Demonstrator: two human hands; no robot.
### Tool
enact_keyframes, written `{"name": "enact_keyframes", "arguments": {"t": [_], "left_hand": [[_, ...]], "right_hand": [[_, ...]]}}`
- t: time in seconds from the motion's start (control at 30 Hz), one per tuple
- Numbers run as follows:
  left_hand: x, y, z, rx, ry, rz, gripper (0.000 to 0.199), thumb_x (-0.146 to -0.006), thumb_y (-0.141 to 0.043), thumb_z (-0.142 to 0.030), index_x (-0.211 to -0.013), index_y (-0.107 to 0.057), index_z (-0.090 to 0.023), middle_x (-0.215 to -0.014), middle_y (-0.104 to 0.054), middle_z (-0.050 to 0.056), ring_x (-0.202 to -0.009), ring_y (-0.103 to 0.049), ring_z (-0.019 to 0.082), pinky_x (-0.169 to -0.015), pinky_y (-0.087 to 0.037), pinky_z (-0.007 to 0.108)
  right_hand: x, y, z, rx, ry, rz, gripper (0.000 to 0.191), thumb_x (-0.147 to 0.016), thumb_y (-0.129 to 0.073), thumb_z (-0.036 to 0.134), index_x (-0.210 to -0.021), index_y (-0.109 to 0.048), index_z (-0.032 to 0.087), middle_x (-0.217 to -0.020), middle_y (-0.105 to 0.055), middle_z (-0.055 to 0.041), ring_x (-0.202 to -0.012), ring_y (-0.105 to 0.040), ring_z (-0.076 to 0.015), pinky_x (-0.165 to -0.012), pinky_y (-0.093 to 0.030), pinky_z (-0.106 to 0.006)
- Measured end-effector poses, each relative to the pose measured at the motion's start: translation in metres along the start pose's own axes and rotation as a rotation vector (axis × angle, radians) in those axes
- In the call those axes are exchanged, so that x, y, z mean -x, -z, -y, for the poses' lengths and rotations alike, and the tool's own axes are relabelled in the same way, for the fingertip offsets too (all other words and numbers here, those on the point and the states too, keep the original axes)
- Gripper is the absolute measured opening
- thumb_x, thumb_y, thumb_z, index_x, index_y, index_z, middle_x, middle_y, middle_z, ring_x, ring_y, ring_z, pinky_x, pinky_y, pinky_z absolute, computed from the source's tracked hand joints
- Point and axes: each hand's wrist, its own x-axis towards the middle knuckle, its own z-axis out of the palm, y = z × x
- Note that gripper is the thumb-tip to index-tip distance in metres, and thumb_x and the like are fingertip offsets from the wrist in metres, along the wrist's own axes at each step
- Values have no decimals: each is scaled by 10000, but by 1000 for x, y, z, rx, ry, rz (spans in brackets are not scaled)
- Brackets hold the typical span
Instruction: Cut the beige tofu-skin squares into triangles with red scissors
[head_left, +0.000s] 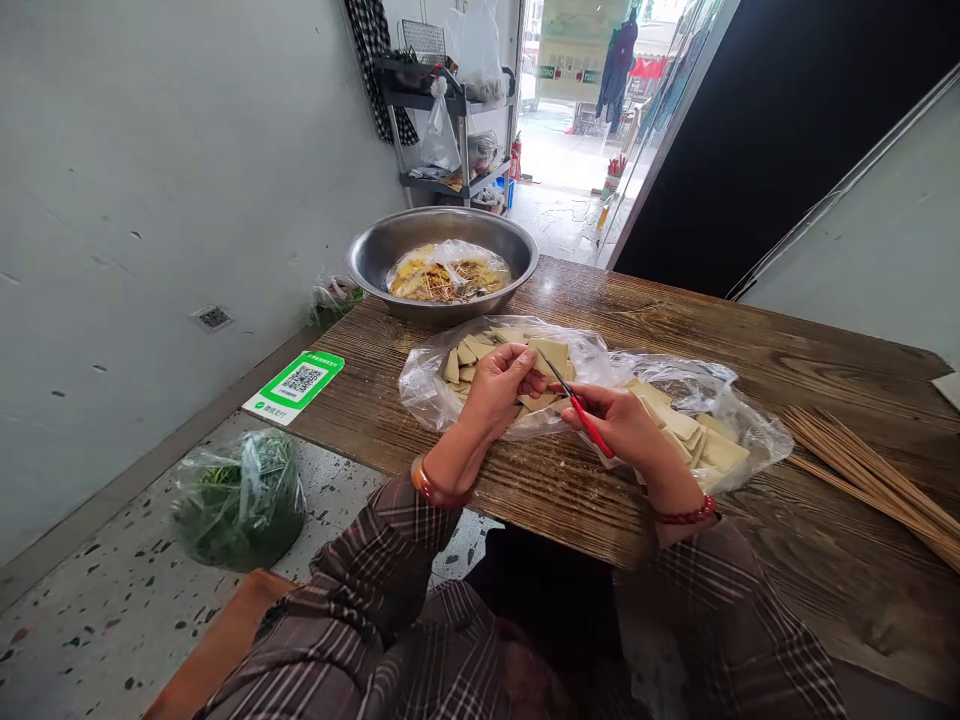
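Observation:
My right hand (619, 425) is closed around red-handled scissors (589, 425), their thin dark blades pointing up and left toward my left hand. The fingers of my left hand (506, 380) are pinched together close to the blades; what they grip is too small or hidden to make out. Under and behind both hands lies an opened clear plastic bag (424, 385) with flat, pale yellow tofu-skin pieces (465, 352). Beside my right wrist, a second clear bag (765, 435) holds more stacked tofu-skin pieces (720, 450).
A steel basin (364, 255) with bagged skewered food stands at the table's far left. Bamboo skewers (877, 475) lie at right. A green QR-code card (296, 385) is at the left edge. Bagged greens (240, 500) sit on the floor. A shelf cart (461, 105) stands near the doorway.

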Motion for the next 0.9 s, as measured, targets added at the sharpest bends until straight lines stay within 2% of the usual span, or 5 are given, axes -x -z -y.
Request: {"name": "enact_keyframes", "arguments": {"t": [0.2,0.37,0.47,0.67,0.9], "left_hand": [[1,-2,0,-81,-13,22,446,-655,-836,-514,-776,-606,-152,-580,-639,-17,-487,-580,76,-486,-439,175],[2,-2,1,-113,-5,68,423,-659,-830,-503,-756,-615,-151,-575,-634,-22,-465,-561,72,-473,-435,182],[2,-2,1,-110,-2,66,415,-655,-829,-489,-765,-614,-152,-580,-631,-25,-465,-557,71,-472,-433,182],[1,-2,1,-126,-4,49,377,-668,-807,-456,-753,-588,-161,-558,-616,-34,-446,-536,70,-465,-416,183],[1,-2,0,-137,-15,32,293,-682,-772,-384,-748,-583,-169,-531,-592,-41,-454,-532,73,-462,-403,173]], "right_hand": [[-1,-1,-5,4,1,-42,535,-753,-721,560,-1089,-760,145,-708,-641,-16,-650,-534,-166,-624,-420,-294],[-1,0,-4,49,34,6,402,-801,-690,577,-783,-689,176,-629,-531,18,-593,-438,-127,-560,-345,-261],[0,1,-2,34,45,25,407,-814,-672,572,-711,-636,180,-614,-491,27,-582,-406,-116,-545,-325,-252],[0,5,3,33,31,13,364,-781,-704,531,-774,-702,168,-606,-525,27,-574,-430,-115,-546,-335,-254],[0,5,1,-82,-67,-4,508,-747,-742,540,-1055,-780,138,-563,-584,25,-470,-453,-102,-462,-349,-245]]}}
